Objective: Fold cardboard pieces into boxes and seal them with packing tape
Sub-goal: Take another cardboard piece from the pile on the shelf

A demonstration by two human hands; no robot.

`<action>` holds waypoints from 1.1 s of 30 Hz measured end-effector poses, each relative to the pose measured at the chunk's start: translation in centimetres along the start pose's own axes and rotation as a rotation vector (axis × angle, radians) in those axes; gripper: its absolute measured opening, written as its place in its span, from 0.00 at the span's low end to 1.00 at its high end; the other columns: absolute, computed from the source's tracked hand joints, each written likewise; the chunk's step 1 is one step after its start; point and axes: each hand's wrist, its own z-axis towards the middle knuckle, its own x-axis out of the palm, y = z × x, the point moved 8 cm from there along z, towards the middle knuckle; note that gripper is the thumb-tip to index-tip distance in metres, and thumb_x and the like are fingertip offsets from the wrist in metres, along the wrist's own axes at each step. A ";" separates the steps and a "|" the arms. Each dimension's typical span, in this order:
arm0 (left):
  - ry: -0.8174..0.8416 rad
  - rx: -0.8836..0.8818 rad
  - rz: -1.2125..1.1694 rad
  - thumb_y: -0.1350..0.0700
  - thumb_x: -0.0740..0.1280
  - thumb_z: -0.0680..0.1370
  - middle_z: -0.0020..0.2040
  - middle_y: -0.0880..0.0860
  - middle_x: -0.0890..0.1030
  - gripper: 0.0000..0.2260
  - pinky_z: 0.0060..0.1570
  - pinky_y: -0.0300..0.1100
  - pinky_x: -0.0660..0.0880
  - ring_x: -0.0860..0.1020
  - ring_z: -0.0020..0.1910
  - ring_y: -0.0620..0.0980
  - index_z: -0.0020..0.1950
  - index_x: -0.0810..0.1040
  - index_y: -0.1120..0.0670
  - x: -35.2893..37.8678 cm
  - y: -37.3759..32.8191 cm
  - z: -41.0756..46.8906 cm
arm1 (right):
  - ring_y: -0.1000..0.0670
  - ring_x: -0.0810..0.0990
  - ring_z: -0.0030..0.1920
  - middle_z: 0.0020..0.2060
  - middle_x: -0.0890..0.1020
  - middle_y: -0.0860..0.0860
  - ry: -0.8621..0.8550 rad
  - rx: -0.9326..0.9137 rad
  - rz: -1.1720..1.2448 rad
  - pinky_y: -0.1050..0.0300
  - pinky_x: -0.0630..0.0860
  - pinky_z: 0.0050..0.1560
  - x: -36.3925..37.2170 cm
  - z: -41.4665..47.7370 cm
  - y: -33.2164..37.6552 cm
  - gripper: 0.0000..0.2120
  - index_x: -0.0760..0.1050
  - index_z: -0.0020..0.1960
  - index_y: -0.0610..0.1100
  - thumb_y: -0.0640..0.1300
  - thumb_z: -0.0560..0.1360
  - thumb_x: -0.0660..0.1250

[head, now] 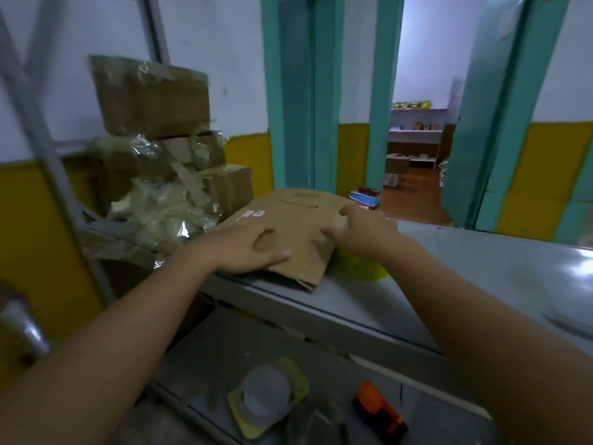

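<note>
A flattened sheet of brown corrugated cardboard (pixel 295 226) lay on the smooth grey metal bench (pixel 481 268). The left hand (pixel 244 248) pressed flat on its near corner, fingers (pixel 256 228) straight and spread. The right hand (pixel 362 228) curved at its right edge; the blur hid whether it gripped.

Stickers (pixel 258 213) on cardboard (pixel 298 229): illegible.

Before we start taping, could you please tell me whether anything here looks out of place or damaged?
Yes: the flat cardboard lies askew, its right edge seemingly resting on a yellow-green container, and its near corner looks crumpled. To its left, the stacked boxes wear torn, loose plastic wrap.
</note>
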 end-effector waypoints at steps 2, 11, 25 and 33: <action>0.045 0.110 -0.036 0.18 0.62 0.68 0.85 0.42 0.57 0.47 0.80 0.49 0.59 0.56 0.83 0.46 0.83 0.61 0.38 0.1 0.7 -0.7 | 0.42 0.75 0.68 0.70 0.77 0.47 0.033 -0.019 0.047 0.39 0.72 0.68 0.3 0.1 0.1 0.38 0.69 0.75 0.51 0.75 0.74 0.61; -0.324 0.301 -0.098 0.57 0.68 0.84 0.71 0.47 0.79 0.22 0.60 0.44 0.73 0.78 0.66 0.49 0.76 0.75 0.41 -4.4 1.7 -2.7 | 0.50 0.81 0.53 0.55 0.82 0.50 0.013 -0.127 0.155 0.45 0.81 0.58 0.0 -2.0 -1.7 0.29 0.76 0.69 0.51 0.69 0.76 0.65; -1.078 0.315 -0.759 0.56 0.64 0.86 0.47 0.49 0.84 0.09 0.42 0.29 0.72 0.79 0.43 0.34 0.58 0.83 0.57 -14.9 -7.2 -2.5 | 0.48 0.78 0.63 0.64 0.79 0.47 -0.477 0.107 0.642 0.46 0.77 0.64 -11.3 -5.3 -12.6 0.28 0.70 0.75 0.42 0.56 0.80 0.69; -0.766 0.282 -1.212 0.45 0.63 0.84 0.38 0.60 0.78 0.18 0.38 0.52 0.71 0.74 0.36 0.52 0.44 0.76 0.59 -11.0 -19.4 9.8 | 0.45 0.75 0.69 0.72 0.74 0.48 -0.899 0.368 0.908 0.40 0.74 0.67 -23.1 -12.3 -31.8 0.57 0.62 0.79 0.53 0.80 0.58 0.72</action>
